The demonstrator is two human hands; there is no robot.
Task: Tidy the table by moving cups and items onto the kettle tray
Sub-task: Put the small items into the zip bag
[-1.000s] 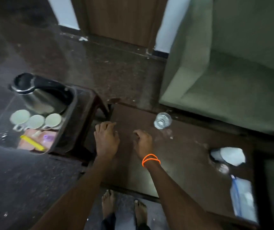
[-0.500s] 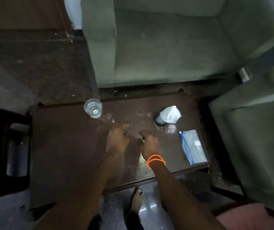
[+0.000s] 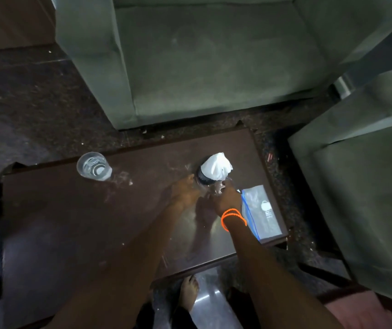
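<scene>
A green sofa (image 3: pixel 214 60) fills the space beyond the tabletop (image 3: pixel 71 222), and a second green seat (image 3: pixel 361 191) stands past the tabletop's right end. The tabletop itself is dark brown and glossy, with pale smears and crumbs on it. The kettle tray is out of view.

On the tabletop's far left part stands a clear glass (image 3: pixel 93 166), upright, well apart from everything else. At the right end, along the near right corner, lies a flat clear bag (image 3: pixel 265 217) with a blue strip down its left side. Between the glass and the bag, nearer the bag and toward the far edge, stands a cup (image 3: pixel 204 180) with white paper (image 3: pixel 217 169) bunched over its top; what the cup is made of is too blurred to tell.

Both arms reach out over the tabletop toward that cup. The left hand (image 3: pixel 185 192) lies against the cup's left side, fingers curled, though blur hides whether it grips. The right hand (image 3: pixel 226 198), with an orange band (image 3: pixel 233 218) on the wrist, meets the cup's near right side just beside the bag; its fingers are drawn together at the cup's base, but I cannot tell if they clamp it.

A bare foot (image 3: pixel 188 293) shows on the floor below the tabletop's near edge.
</scene>
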